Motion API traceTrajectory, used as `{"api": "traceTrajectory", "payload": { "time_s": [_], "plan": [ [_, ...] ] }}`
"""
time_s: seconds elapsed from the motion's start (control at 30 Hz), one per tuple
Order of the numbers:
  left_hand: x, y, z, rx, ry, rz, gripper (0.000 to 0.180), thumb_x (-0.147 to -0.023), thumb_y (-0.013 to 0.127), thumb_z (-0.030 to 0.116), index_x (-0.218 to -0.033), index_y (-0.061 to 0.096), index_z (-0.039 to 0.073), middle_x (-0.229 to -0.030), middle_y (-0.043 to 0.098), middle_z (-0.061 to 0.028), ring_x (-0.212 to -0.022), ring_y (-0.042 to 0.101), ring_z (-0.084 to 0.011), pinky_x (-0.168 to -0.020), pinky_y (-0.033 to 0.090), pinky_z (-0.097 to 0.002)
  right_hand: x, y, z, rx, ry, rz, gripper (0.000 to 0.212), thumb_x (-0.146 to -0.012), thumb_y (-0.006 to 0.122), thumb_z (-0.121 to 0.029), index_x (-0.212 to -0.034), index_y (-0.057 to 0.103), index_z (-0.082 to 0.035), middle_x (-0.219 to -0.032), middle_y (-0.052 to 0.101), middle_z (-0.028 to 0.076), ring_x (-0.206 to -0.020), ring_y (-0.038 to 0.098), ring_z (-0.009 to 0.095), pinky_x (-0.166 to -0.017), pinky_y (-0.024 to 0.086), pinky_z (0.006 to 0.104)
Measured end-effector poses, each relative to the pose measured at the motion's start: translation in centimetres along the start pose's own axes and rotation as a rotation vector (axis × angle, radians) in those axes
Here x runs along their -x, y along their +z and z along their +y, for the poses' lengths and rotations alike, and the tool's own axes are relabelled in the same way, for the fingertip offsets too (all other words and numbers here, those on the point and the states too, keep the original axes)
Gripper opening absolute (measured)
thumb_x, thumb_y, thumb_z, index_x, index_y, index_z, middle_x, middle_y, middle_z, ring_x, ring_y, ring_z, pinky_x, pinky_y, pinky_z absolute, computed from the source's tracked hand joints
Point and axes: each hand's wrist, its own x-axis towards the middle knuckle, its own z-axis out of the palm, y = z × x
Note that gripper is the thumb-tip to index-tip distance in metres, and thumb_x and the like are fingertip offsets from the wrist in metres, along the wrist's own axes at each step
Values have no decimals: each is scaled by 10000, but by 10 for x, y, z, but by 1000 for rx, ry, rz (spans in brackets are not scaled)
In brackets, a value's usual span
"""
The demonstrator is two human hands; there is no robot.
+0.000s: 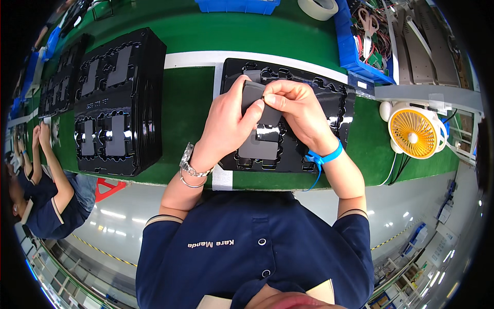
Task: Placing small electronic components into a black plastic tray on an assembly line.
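My left hand point(226, 126) is closed around a dark grey, flat rectangular piece point(252, 95), holding it tilted above a black plastic tray point(234, 69). At the piece's right edge, my right hand point(303, 110) makes a pinch with thumb and forefinger. Whether that pinch takes the edge itself or something tiny on it, I cannot make out. Below the hands, a grey rectangular piece point(257, 149) lies in a tray pocket. The tray's middle is partly hidden by my hands. A blue wrist strap point(328, 155) with a cord circles my right wrist.
To the left stands a tall stack of black trays point(146, 103) with grey pieces in its top. A yellow-and-white fan point(414, 134) sits right. Behind it, a blue bin point(355, 56) holds wires and scissors point(368, 31). A tape roll point(319, 7) lies far back. Another person point(46, 201) works left.
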Motion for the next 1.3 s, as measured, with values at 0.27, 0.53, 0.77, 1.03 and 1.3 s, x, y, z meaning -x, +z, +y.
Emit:
{"api": "traceTrajectory", "payload": {
  "time_s": [0.27,0.53,0.77,1.03,1.3],
  "plan": [
    [1,0,13,289,-121,-16,270,-1024,602,141,-1220,530,-31,-925,665,-67,-690,671,-107,-570,562,-239,0,1,-13,124,4,-5,167,-997,705,-154,-1067,717,-2,-961,715,13,-893,650,96,-872,513,271],
    [0,-4,9,332,-80,-97,306,-1022,645,183,-1246,563,-8,-965,683,-78,-748,683,-146,-605,557,-285,31,-1,-48,708,13,-70,188,-957,700,-80,-1113,640,6,-790,669,40,-690,582,67,-672,495,245],
    [-17,-13,-9,-777,307,230,460,-925,746,315,-1290,605,72,-1473,509,-148,-1417,415,-359,-1166,347,-493,76,-75,-56,976,-100,391,156,-988,642,-80,-1110,704,-4,-788,679,5,-689,541,73,-644,462,245],
    [-22,-18,-25,-681,256,167,396,-924,744,251,-1285,630,137,-1542,459,-185,-1493,322,-429,-1207,312,-532,83,-101,-29,1349,-236,616,178,-945,684,-45,-1121,710,-36,-745,590,79,-647,555,166,-623,468,324],
    [-27,-17,-31,-584,257,179,276,-968,692,221,-1221,664,115,-1506,491,-204,-1466,356,-441,-1193,337,-526,83,-66,-24,1561,-405,534,298,-850,768,-65,-1135,681,-55,-925,607,83,-886,596,283,-778,504,412]
  ]
}}
